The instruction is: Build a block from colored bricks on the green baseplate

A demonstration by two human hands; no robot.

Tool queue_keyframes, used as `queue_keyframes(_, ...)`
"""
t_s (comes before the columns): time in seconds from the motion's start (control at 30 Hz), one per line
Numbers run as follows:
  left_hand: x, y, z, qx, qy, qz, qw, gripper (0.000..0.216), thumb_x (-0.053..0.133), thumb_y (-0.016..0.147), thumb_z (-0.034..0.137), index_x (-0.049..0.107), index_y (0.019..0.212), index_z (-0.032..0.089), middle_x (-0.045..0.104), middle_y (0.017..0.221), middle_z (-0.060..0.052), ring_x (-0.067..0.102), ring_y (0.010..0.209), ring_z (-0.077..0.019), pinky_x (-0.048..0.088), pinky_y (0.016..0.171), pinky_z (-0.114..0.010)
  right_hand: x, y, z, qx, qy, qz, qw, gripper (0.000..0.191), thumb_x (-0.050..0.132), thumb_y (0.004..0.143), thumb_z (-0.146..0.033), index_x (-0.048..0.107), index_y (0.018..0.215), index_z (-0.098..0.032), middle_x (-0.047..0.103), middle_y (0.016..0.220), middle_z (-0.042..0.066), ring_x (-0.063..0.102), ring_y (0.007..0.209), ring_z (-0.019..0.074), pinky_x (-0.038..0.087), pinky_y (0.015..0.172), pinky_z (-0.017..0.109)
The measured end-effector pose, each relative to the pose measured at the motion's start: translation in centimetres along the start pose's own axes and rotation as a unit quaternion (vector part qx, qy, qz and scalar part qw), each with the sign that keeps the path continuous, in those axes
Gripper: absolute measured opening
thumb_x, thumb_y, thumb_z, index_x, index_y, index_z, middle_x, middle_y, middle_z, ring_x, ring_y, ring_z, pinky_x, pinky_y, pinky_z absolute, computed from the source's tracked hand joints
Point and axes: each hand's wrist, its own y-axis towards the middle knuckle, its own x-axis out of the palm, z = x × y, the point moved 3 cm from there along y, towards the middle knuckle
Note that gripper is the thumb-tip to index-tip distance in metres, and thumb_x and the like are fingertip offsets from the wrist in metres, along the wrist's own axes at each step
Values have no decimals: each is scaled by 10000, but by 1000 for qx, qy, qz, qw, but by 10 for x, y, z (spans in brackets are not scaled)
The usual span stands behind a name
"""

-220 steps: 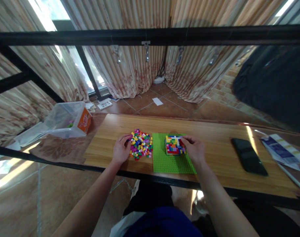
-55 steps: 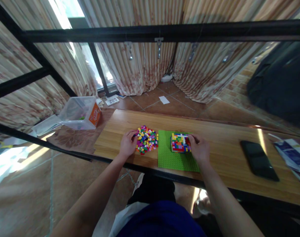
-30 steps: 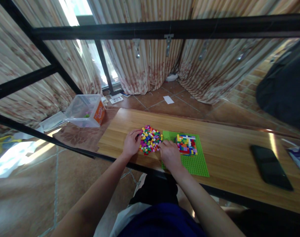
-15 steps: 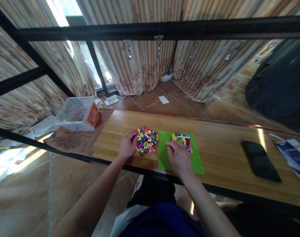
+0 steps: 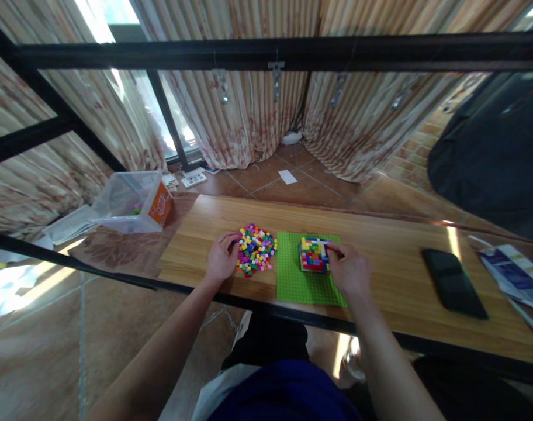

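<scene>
A pile of small coloured bricks (image 5: 255,249) lies on the wooden table (image 5: 398,275). My left hand (image 5: 220,259) rests at the pile's left edge, fingers curled against the bricks. To the right lies a green baseplate (image 5: 304,280) with a multicoloured block of stacked bricks (image 5: 313,254) on its far half. My right hand (image 5: 349,272) is at the block's right side, its fingers pinched at the block's top edge. What they hold is too small to see.
A black phone (image 5: 454,283) lies on the table to the right, with printed paper (image 5: 512,275) beyond it. A clear plastic box with an orange label (image 5: 132,202) sits on the left. A black metal bar (image 5: 266,54) crosses overhead.
My right hand went left to the brick pile, then came back across the baseplate to the right side of the stacked block. My left hand stayed at the pile.
</scene>
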Motion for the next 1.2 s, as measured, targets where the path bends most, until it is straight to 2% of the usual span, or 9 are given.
queue_keyframes(0.27, 1, 0, -1, -4, -2, -2, 1000, 214, 525, 894, 212, 680, 1041, 197, 688, 1138, -83, 631, 1099, -225, 502, 1026, -421, -5, 5, -7, 43, -47, -34, 997, 282, 537, 874, -288, 739, 1050, -198, 769, 962, 93, 688, 846, 253, 455, 741, 348)
queue_keyframes(0.47, 0, 0, -1, -10, 0, -2, 1000, 220, 524, 892, 210, 681, 1046, 194, 685, 1147, -89, 631, 1100, -228, 502, 1027, -424, -6, 5, -10, 43, -73, -47, 995, 280, 552, 884, -297, 732, 1080, -209, 769, 965, 80, 687, 833, 248, 445, 712, 336)
queue_keyframes(0.73, 0, 0, 0, -12, 4, -4, 1000, 219, 521, 892, 213, 680, 1042, 199, 684, 1147, -80, 629, 1107, -222, 501, 1034, -417, -6, 2, -16, 16, -101, -19, 995, 267, 516, 877, -253, 749, 993, -195, 761, 970, 98, 669, 811, 225, 428, 710, 315)
queue_keyframes(0.93, 0, 0, -1, -14, 4, -4, 1000, 227, 522, 887, 211, 681, 1049, 196, 681, 1151, -87, 627, 1111, -229, 503, 1033, -425, -4, 0, -7, 13, -43, 20, 999, 305, 492, 847, -311, 766, 895, -185, 762, 897, 104, 652, 739, 222, 445, 699, 329)
queue_keyframes(1.2, 0, 0, 1, -10, -3, -1, 1000, 221, 524, 886, 205, 680, 1043, 196, 687, 1146, -86, 628, 1104, -225, 502, 1027, -419, -1, 1, -5, 19, -10, 5, 1000, 328, 497, 844, -355, 776, 900, -191, 766, 905, 105, 667, 771, 237, 471, 735, 348)
